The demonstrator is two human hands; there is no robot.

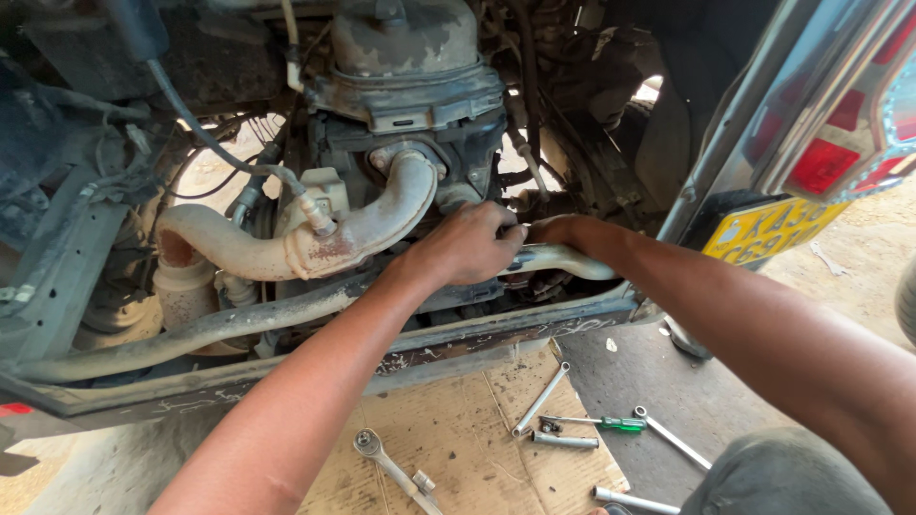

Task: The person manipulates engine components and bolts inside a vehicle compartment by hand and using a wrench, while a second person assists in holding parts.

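Reaching into the open engine bay of a vehicle, both arms come up from the bottom of the view. At far left a dusty frame rail slants down beside a rusty curved pipe, which bends up toward the grimy metal housing at top centre. Below the pipe a long grey hose runs across, resting just above the painted front crossmember. On the ground in front lies a sheet of cardboard carrying a ratchet handle and a long spanner; a green-handled screwdriver lies at the cardboard's right edge.

Near the centre, the left hand has its fingers curled tight around the end of a pale metal tube that sits just above the crossmember. Immediately to its right, the right hand is pushed deeper into the bay, touching the same tube; its fingers are hidden, so I cannot tell whether they grip. Farther right hang a yellow number plate and a red tail lamp.
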